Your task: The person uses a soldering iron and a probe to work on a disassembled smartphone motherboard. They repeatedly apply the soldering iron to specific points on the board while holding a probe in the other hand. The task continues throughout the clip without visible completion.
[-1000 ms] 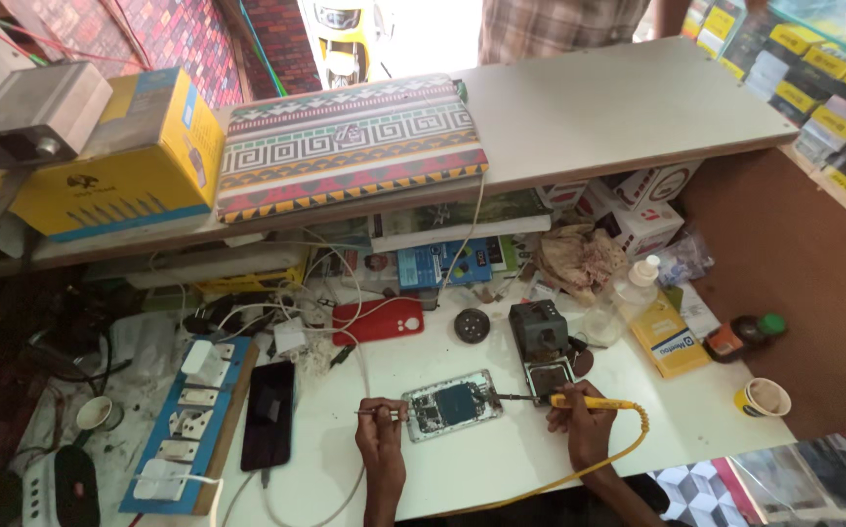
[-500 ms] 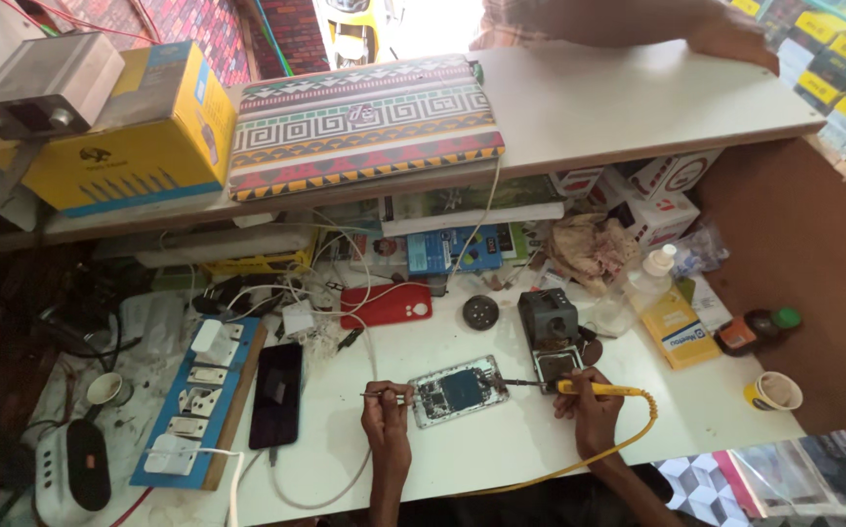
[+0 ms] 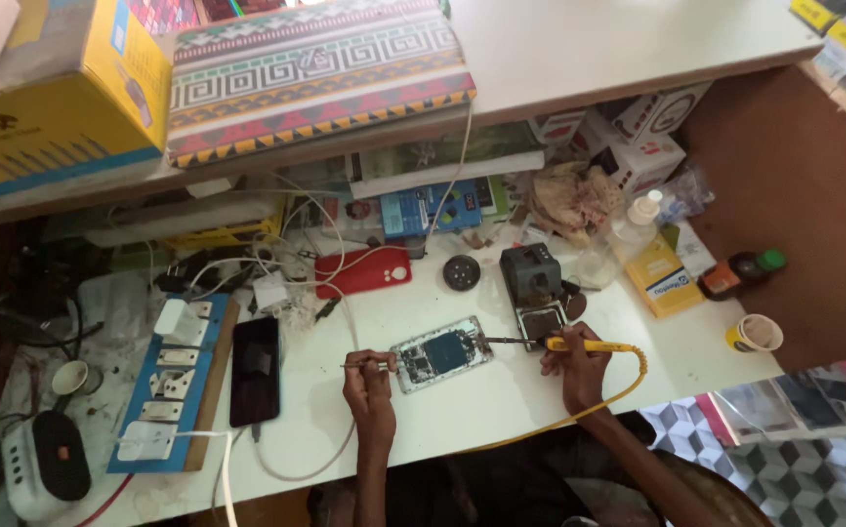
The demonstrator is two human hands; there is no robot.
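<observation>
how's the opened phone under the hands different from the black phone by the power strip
The opened phone has its back off, showing a blue board and metal parts; the black phone is closed and plain dark. The opened one lies slanted between the left hand and right hand; the black one lies lengthwise, untouched, a white cable at its lower end. Both lie flat on the white bench.

The right hand [image 3: 571,369] is gripping a yellow soldering iron [image 3: 589,345], its tip touching the opened phone [image 3: 440,353]; the left hand [image 3: 369,376] is pinching tweezers [image 3: 364,365] beside it.
</observation>
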